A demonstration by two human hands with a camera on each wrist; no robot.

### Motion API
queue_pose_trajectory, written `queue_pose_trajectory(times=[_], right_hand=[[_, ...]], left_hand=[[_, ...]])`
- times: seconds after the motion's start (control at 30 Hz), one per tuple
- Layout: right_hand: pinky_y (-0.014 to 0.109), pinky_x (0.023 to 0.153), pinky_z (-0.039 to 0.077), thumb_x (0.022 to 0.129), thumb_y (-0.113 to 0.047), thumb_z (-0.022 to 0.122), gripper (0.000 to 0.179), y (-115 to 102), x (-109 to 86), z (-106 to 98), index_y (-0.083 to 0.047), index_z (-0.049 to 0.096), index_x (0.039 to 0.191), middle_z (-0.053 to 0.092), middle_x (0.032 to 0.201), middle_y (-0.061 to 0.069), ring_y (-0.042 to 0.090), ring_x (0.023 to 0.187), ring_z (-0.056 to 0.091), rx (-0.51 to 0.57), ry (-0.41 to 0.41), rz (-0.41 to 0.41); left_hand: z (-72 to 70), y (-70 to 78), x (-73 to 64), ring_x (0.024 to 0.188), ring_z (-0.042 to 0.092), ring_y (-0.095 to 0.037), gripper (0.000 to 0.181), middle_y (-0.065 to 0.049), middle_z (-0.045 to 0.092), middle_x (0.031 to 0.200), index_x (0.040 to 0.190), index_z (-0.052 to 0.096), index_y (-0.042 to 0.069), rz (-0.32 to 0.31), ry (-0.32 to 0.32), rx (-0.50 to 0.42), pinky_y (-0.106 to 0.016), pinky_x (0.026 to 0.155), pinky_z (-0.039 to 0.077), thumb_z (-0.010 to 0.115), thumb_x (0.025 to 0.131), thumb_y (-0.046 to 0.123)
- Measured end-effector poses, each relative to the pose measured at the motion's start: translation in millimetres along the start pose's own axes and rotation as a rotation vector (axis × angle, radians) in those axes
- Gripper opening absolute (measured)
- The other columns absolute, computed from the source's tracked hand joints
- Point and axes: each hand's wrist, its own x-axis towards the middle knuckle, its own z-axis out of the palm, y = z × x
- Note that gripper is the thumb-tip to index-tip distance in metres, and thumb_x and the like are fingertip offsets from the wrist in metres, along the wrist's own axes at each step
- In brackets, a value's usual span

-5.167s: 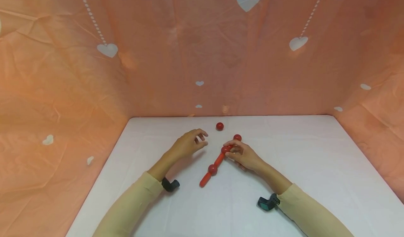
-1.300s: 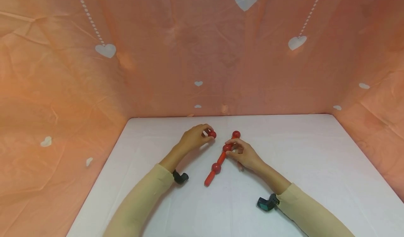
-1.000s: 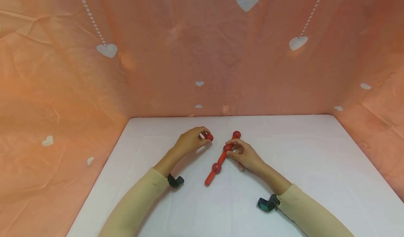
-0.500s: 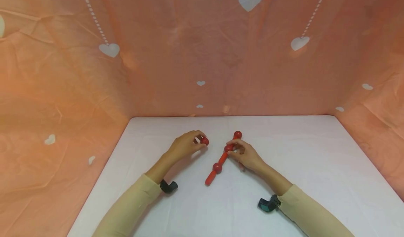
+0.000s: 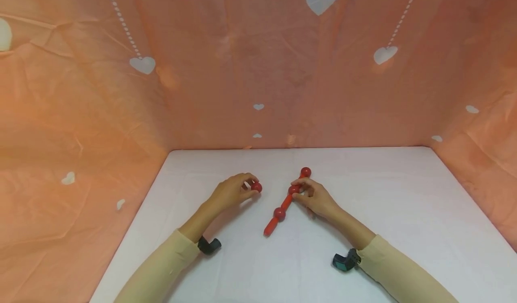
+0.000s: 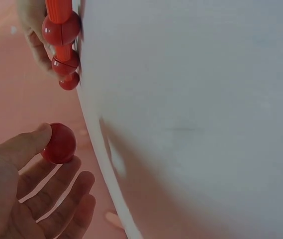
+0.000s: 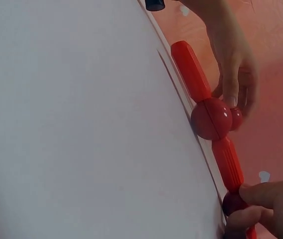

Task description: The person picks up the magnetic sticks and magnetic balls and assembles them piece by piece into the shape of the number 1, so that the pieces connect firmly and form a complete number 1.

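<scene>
My left hand [image 5: 231, 193] pinches a loose red ball [image 5: 256, 187] between thumb and fingertips, left of a red stick-and-ball chain. In the left wrist view the ball [image 6: 60, 143] appears smooth and glossy, its other fingers spread below it. The chain runs diagonally on the table, with ridged red rods [image 7: 190, 69] between larger red balls [image 7: 212, 118]. My right hand [image 5: 317, 199] grips the chain at its middle ball [image 5: 294, 190], thumb and index finger on either side. The far end of the chain is a ball [image 5: 305, 172]; its near end is a bare rod [image 5: 270, 227].
A white table [image 5: 383, 191] lies under both hands, enclosed by an orange cloth [image 5: 258, 69] with pale hearts. Black wrist cameras [image 5: 209, 245] sit at both cuffs, the right one [image 5: 345, 261] close over the tabletop.
The loose ball lay at the back of the table; my left hand has taken hold of it and drawn it left and nearer. My right hand stays on the chain, which has shifted slightly.
</scene>
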Motion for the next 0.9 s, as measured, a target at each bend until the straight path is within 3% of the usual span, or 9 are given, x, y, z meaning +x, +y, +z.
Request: queue_pose_trajectory(times=[0.23, 0.43, 0.57, 0.7, 0.9], right_hand=[[0.024, 0.043, 0.042, 0.1, -0.014, 0.076, 0.041, -2.5, -1.0, 0.5, -0.013, 0.064, 0.14, 0.063, 0.111, 0.011, 0.015, 0.044, 0.047, -0.021, 0.002, 0.042], [0.024, 0.046, 0.045, 0.1, -0.01, 0.076, 0.049, -5.0, -2.0, 0.9, -0.011, 0.058, 0.145, 0.062, 0.117, 0.013, 0.018, 0.048, 0.05, -0.044, 0.011, 0.014], [0.028, 0.053, 0.052, 0.099, -0.01, 0.077, 0.048, -8.5, -3.8, 1.3, -0.01, 0.059, 0.143, 0.063, 0.118, 0.015, 0.021, 0.067, 0.057, -0.131, 0.052, -0.033], [0.031, 0.069, 0.055, 0.099, -0.011, 0.078, 0.038, -13.4, -8.1, 3.1, -0.013, 0.063, 0.134, 0.063, 0.117, 0.013, 0.023, 0.089, 0.058, -0.218, 0.099, -0.09], [0.025, 0.071, 0.053, 0.098, -0.007, 0.079, 0.03, -19.8, -13.5, 10.7, -0.012, 0.069, 0.126, 0.063, 0.12, 0.008, 0.02, 0.084, 0.057, -0.239, 0.112, -0.214]], left_hand=[[1.5, -7.5, -8.4, 0.097, 0.07, -0.016, 0.031, 0.0, 0.075, 0.109, 0.124, 0.073, 0.018, 0.003, -0.001, -0.012, -0.039, 0.082, 0.06, 0.083, 0.096, 0.027], [0.9, -11.1, -17.6, 0.095, 0.07, -0.016, 0.031, -0.001, 0.075, 0.11, 0.124, 0.074, 0.017, -0.004, -0.014, -0.04, -0.039, 0.083, 0.06, 0.083, 0.096, 0.026], [-0.3, -13.0, -24.4, 0.094, 0.069, -0.015, 0.031, 0.0, 0.075, 0.109, 0.124, 0.074, 0.018, -0.02, -0.024, -0.045, -0.039, 0.083, 0.059, 0.084, 0.096, 0.026], [-1.2, -14.4, -32.5, 0.094, 0.067, -0.014, 0.031, 0.003, 0.073, 0.107, 0.124, 0.074, 0.019, -0.033, -0.047, -0.053, -0.039, 0.085, 0.059, 0.084, 0.096, 0.026], [-0.3, -15.0, -45.1, 0.096, 0.065, -0.014, 0.032, 0.006, 0.071, 0.107, 0.125, 0.074, 0.021, -0.04, -0.082, -0.099, -0.037, 0.087, 0.059, 0.084, 0.095, 0.027]])
